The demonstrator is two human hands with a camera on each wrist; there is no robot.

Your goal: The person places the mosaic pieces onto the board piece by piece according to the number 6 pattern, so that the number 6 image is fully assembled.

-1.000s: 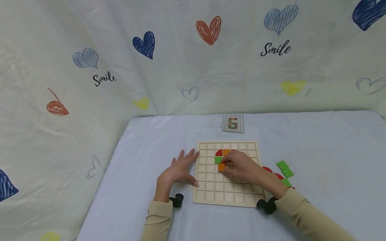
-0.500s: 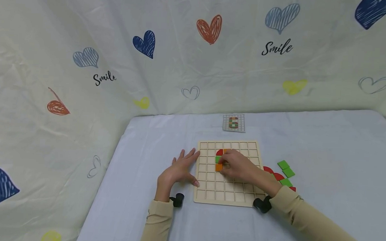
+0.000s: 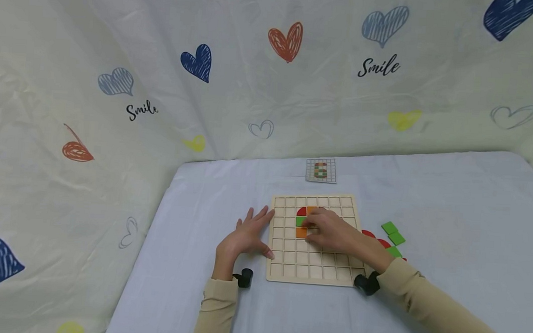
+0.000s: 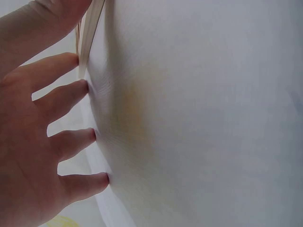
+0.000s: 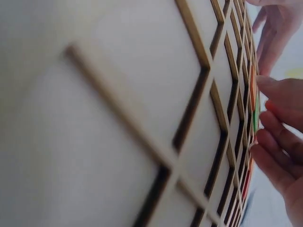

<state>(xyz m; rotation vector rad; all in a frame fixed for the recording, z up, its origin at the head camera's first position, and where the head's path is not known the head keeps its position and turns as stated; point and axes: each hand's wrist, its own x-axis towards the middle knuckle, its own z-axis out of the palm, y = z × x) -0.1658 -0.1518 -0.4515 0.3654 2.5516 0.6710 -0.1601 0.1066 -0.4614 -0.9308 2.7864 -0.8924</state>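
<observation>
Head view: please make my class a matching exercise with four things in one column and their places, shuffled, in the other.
Things:
1. Left hand
2. Right hand
3. Pattern card
4. Two loose green tiles

Places:
A. Beyond the far edge of the grid board
B. Right of the board
C. At the board's left edge, fingers spread
D. Over the board, beside an orange tile

Pairs: 1-C, 2-D, 3-A, 4-B

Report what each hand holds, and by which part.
Left hand: nothing, spread at the board's edge. Right hand: can't tell; its fingers hide any hold.
</observation>
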